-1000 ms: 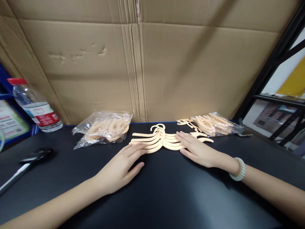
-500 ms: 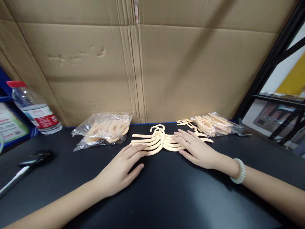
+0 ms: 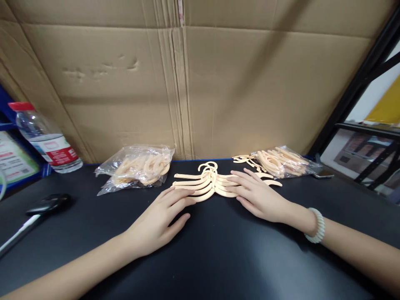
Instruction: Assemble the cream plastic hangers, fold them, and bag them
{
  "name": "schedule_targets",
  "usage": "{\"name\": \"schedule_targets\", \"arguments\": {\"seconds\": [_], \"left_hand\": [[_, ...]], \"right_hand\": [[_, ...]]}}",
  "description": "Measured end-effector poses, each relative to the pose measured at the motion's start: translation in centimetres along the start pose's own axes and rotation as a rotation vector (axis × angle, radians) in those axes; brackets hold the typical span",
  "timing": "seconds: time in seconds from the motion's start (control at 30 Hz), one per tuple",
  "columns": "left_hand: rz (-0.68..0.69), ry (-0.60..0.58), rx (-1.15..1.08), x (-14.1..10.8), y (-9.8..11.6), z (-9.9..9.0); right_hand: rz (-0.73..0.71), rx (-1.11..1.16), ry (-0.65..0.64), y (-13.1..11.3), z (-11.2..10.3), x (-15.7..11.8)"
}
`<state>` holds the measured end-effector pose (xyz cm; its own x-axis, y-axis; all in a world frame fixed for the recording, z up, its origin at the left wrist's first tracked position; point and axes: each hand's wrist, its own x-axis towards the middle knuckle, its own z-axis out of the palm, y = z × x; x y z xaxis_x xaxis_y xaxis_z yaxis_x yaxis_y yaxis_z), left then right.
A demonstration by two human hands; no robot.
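Observation:
Several cream-coloured clothes hangers [image 3: 225, 194] lie overlapped in a row on the black table, their hooks bunched together at the middle and pointing away from me. My left hand [image 3: 161, 218] rests with its fingertips over the left arms of the nearest hangers, fingers stretched out and thumb apart. Across the right arms lies my right hand [image 3: 261, 196], palm down with its fingers spread; a pale beaded bracelet circles that wrist. Both hands cover parts of the hangers, and neither is closed around one.
A clear plastic bag [image 3: 137, 166] of cream pieces lies at the back left; another bag [image 3: 283, 161] lies at the back right, with loose pieces beside it and a phone [image 3: 323, 173] nearby. A water bottle [image 3: 50, 143] and black mouse [image 3: 51, 203] are left. Cardboard [image 3: 125, 83] stands behind.
The camera view has shifted slightly. My right hand's fingers have slid a little to the right over the hangers; my left hand is nearly still.

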<state>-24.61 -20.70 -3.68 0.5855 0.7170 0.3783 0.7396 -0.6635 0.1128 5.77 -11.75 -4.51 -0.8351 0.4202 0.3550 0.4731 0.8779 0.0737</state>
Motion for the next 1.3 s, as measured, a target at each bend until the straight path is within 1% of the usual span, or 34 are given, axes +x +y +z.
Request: {"name": "schedule_targets", "arguments": {"seconds": [0.33,0.5,0.77,0.97,1.07,1.13,1.2,1.3], "left_hand": [[0.014,0.013,-0.008,0.1,0.0,-0.1],[0.024,0.04,-0.014,0.1,0.0,0.0],[0.024,0.026,-0.011,0.0,0.0,0.1],[0.001,0.086,-0.022,-0.2,-0.1,0.3],[0.004,0.085,-0.015,-0.3,-0.1,0.4],[0.012,0.084,-0.013,-0.4,-0.1,0.4],[0.017,0.084,-0.011,-0.4,-0.1,0.4],[0.02,0.079,-0.011,-0.5,-0.1,0.3]], "right_hand": [[-0.006,0.02,0.003,-0.1,-0.2,0.1],[-0.001,0.024,0.014,-0.1,-0.2,0.0],[-0.011,0.014,0.005,-0.1,-0.2,0.0],[-0.006,0.029,0.018,-0.3,-0.4,0.1],[-0.007,0.053,0.024,-0.3,-0.3,0.1],[0.002,0.087,0.038,-0.1,-0.1,0.1],[0.027,0.108,0.087,0.7,0.2,0.1],[0.1,0.063,0.193,3.1,0.4,-0.1]]}}
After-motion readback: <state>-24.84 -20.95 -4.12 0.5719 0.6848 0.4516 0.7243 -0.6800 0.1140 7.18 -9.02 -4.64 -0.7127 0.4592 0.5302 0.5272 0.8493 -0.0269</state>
